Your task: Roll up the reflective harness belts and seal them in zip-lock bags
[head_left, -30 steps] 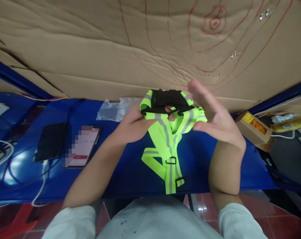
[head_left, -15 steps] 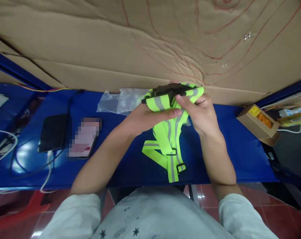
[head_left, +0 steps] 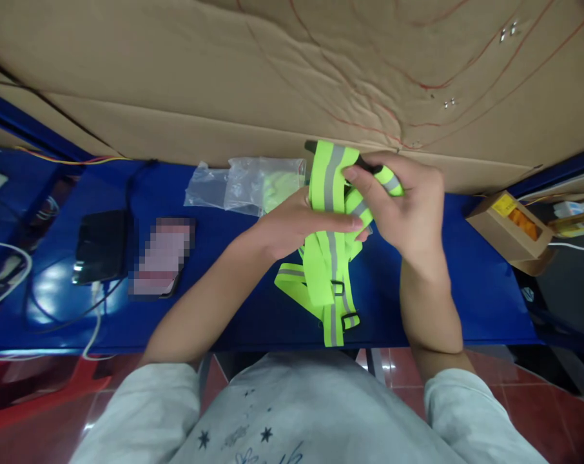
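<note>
Both hands grip a neon yellow-green reflective strap harness [head_left: 329, 187] with silver-grey stripes, over the far half of the blue table. My left hand [head_left: 304, 222] is closed round its gathered bands, thumb lying across the front. My right hand [head_left: 403, 200] pinches the upper part by a black piece, partly covered by the fingers. Loose straps dangle below, with two black slider buckles [head_left: 350, 320] near the table's front edge. Behind my left hand lies a clear plastic bag [head_left: 246, 183] with something yellow-green in or under it.
On the blue table [head_left: 253, 309], a black device [head_left: 100, 247] with a white cable and a phone [head_left: 164, 258] with a blurred screen lie at left. A small cardboard box [head_left: 509, 225] sits at right. Behind stands a cardboard panel [head_left: 151, 77] with red wires.
My right hand has moved up and right, turning the black part of the harness. One wide striped band now stands upright and drapes over my left hand. The view has shifted slightly.
</note>
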Available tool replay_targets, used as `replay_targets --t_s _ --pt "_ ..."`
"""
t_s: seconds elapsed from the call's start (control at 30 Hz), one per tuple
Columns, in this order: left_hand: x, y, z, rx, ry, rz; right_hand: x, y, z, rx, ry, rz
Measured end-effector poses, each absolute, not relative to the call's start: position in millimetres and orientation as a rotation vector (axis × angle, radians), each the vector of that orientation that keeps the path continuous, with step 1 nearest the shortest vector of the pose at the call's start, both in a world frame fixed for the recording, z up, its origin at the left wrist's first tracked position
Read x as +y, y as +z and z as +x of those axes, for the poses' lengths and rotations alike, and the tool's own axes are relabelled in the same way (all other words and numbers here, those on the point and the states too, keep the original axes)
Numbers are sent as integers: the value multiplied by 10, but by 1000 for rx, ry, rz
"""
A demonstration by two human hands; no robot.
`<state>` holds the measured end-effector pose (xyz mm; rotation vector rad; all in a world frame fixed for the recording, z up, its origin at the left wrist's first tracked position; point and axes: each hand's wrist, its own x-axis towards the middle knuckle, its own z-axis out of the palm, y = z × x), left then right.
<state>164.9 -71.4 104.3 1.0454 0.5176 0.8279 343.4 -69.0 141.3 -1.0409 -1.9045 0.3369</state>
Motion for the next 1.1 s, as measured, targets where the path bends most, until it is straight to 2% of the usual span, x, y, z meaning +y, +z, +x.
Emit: replay_targets --t_s 0.13,0.37,0.53,0.57,0.6,0.77,0.9,0.97,1.1 --pt "-726 1116 1629 411 740 952 -662 1361 3374 -1779 302 -1093" --pt "-719 1146 1525 456 599 1151 -706 1454 3400 -1641 520 -1083" --pt "-797 1257 1440 460 608 1287 -569 1376 3441 -1508 1254 -974" --pt "-809 1266 1432 468 611 1310 -544 1361 3456 -1537 1317 -954" --pt "-812 1262 1429 477 613 1332 -529 1354 3471 -1590 1280 -947" --pt "-710 1123 1475 483 637 1422 -630 1443 3537 -2026 618 -1046" --pt "-659 1056 1497 544 751 1558 -722 1467 3490 -2386 630 -1001" --pt "-670 1050 1495 570 814 1508 -714 1431 3427 -2376 609 -1016" --pt "-691 1049 1513 542 729 1176 -679 1391 3346 -2197 611 -1134"
